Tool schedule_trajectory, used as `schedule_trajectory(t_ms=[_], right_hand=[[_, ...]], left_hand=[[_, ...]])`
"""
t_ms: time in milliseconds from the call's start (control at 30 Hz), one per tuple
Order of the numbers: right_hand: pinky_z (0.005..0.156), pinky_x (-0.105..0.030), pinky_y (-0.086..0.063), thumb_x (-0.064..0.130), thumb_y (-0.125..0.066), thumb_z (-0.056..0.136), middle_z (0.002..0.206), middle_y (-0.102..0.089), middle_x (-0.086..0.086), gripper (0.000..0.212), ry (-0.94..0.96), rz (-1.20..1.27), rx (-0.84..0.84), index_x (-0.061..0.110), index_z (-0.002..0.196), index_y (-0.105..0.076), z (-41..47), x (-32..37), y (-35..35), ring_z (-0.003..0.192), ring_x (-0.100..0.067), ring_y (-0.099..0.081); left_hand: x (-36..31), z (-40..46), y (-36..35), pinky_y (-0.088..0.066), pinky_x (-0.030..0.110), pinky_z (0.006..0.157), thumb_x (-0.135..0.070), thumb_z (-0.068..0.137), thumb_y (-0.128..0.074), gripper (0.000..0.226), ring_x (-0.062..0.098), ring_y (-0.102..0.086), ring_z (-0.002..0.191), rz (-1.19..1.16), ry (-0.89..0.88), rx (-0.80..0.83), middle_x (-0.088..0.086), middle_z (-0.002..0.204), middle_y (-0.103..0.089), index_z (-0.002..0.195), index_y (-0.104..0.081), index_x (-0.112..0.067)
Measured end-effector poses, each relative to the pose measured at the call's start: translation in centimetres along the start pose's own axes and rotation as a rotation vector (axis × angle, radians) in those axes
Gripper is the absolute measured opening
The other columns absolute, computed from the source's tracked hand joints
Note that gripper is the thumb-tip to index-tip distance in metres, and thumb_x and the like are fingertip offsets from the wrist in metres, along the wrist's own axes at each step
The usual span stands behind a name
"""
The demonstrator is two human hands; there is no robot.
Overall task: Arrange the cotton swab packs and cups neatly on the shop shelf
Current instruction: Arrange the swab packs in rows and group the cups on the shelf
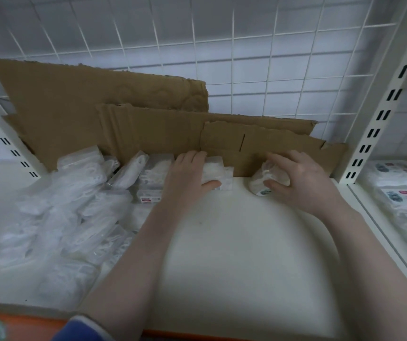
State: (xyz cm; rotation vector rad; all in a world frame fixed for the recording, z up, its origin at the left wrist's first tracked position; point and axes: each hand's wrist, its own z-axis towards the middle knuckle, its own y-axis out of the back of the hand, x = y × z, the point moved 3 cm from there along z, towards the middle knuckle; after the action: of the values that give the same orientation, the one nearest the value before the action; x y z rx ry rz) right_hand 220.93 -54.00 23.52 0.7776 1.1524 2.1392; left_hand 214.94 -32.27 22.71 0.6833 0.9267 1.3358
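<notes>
Cotton swab cup (265, 182), a round clear tub lying tilted at the back of the white shelf (234, 242), was held by the right hand (303, 178), whose fingers curled over its top while the thumb pressed its near side. Just to its left, apart from it, a clear rectangular swab box (218, 174) stood against the cardboard; the left hand (187, 175) gripped it, fingers laid over the top and thumb along the front edge. Another box with a red label (149, 178) sat touching the left hand's far side. Further left, loose clear swab packs (74, 205) lay heaped and overlapping, blurred. Torn cardboard sheets (123, 112) leaned upright against the white wire grid (246, 45) behind. Beyond the slotted upright (379, 119), labelled packs (404, 195) lay on the neighbouring shelf.
</notes>
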Motion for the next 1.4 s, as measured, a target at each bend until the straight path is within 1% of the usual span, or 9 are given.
schedule_trajectory(t_ms=[200, 300, 433, 567, 633, 867, 1133, 1233, 1400], right_hand=[[0.080, -0.030, -0.035, 0.030, -0.069, 0.080, 0.102, -0.058, -0.006, 0.048, -0.100, 0.072, -0.029, 0.016, 0.124, -0.057, -1.3, 1.2, 1.9, 0.099, -0.026, -0.050], [0.079, -0.033, -0.039, 0.033, -0.067, 0.079, 0.099, -0.059, -0.006, 0.043, -0.137, 0.003, -0.053, 0.018, 0.118, -0.061, -2.5, 1.6, 3.5, 0.096, -0.027, -0.052], [0.083, -0.033, -0.037, 0.028, -0.070, 0.078, 0.107, -0.061, -0.010, 0.044, -0.206, -0.033, -0.095, 0.015, 0.119, -0.062, -5.1, 1.7, 6.3, 0.103, -0.031, -0.052], [0.085, -0.032, -0.036, 0.025, -0.071, 0.078, 0.115, -0.058, -0.009, 0.049, -0.291, -0.014, -0.106, 0.017, 0.125, -0.059, -8.1, -0.1, 9.4, 0.110, -0.029, -0.050], [0.082, -0.028, -0.034, 0.025, -0.070, 0.078, 0.114, -0.058, -0.008, 0.050, -0.316, -0.011, -0.122, 0.018, 0.126, -0.058, -9.5, -1.4, 10.9, 0.109, -0.026, -0.051], [0.076, -0.030, -0.038, 0.024, -0.069, 0.078, 0.110, -0.058, -0.006, 0.050, -0.368, -0.002, -0.162, 0.023, 0.127, -0.058, -15.2, -8.5, 16.1, 0.103, -0.027, -0.054], [0.083, -0.032, -0.040, 0.024, -0.071, 0.077, 0.116, -0.058, -0.008, 0.049, -0.358, -0.030, -0.117, 0.021, 0.125, -0.060, -22.3, -21.7, 22.8, 0.110, -0.029, -0.052], [0.084, -0.034, -0.040, 0.022, -0.072, 0.076, 0.113, -0.060, -0.013, 0.049, -0.329, -0.042, -0.096, 0.016, 0.123, -0.061, -23.5, -25.8, 24.6, 0.107, -0.032, -0.054], [0.086, -0.033, -0.039, 0.025, -0.071, 0.077, 0.113, -0.060, -0.016, 0.050, -0.291, -0.057, -0.036, 0.017, 0.125, -0.060, -23.8, -29.7, 26.2, 0.108, -0.033, -0.053]], left_hand=[[-0.6, -0.5, 0.5, -0.037, 0.036, 0.080, -0.041, 0.066, -0.078, 0.059, 0.029, -0.050, 0.099, -0.006, 0.000, 0.048, 0.011, 0.107, -0.053, 0.112, -0.060, -0.010], [-1.0, -0.9, 1.1, -0.040, 0.035, 0.077, -0.046, 0.065, -0.077, 0.055, 0.026, -0.050, 0.096, -0.051, -0.036, 0.046, 0.006, 0.103, -0.054, 0.107, -0.060, -0.013], [-2.6, -1.2, 2.3, -0.042, 0.039, 0.080, -0.050, 0.069, -0.073, 0.056, 0.023, -0.048, 0.100, -0.094, -0.096, 0.074, 0.001, 0.107, -0.055, 0.110, -0.057, -0.017], [-5.5, -2.0, 3.4, -0.031, 0.029, 0.071, -0.051, 0.069, -0.073, 0.057, 0.020, -0.047, 0.103, -0.082, -0.173, 0.095, -0.002, 0.110, -0.054, 0.113, -0.057, -0.019], [-7.4, -2.7, 3.6, -0.034, 0.030, 0.073, -0.050, 0.067, -0.075, 0.058, 0.022, -0.049, 0.100, -0.111, -0.225, 0.090, -0.002, 0.108, -0.055, 0.113, -0.058, -0.019], [-17.5, -4.8, 3.5, -0.034, 0.026, 0.088, -0.051, 0.076, -0.068, 0.066, 0.016, -0.044, 0.113, -0.145, -0.295, 0.190, -0.005, 0.126, -0.051, 0.132, -0.049, -0.023], [-33.4, -5.6, 0.5, -0.030, 0.027, 0.102, -0.066, 0.071, -0.061, 0.072, 0.016, -0.043, 0.122, -0.255, -0.246, 0.212, -0.007, 0.131, -0.051, 0.132, -0.050, -0.028], [-38.4, -5.9, -0.9, -0.025, 0.027, 0.105, -0.061, 0.075, -0.060, 0.069, 0.015, -0.039, 0.127, -0.227, -0.223, 0.273, -0.007, 0.137, -0.048, 0.134, -0.046, -0.028], [-43.0, -6.0, -2.6, -0.031, 0.032, 0.105, -0.054, 0.079, -0.065, 0.068, 0.019, -0.043, 0.123, -0.153, -0.194, 0.343, -0.002, 0.134, -0.050, 0.137, -0.044, -0.028]])
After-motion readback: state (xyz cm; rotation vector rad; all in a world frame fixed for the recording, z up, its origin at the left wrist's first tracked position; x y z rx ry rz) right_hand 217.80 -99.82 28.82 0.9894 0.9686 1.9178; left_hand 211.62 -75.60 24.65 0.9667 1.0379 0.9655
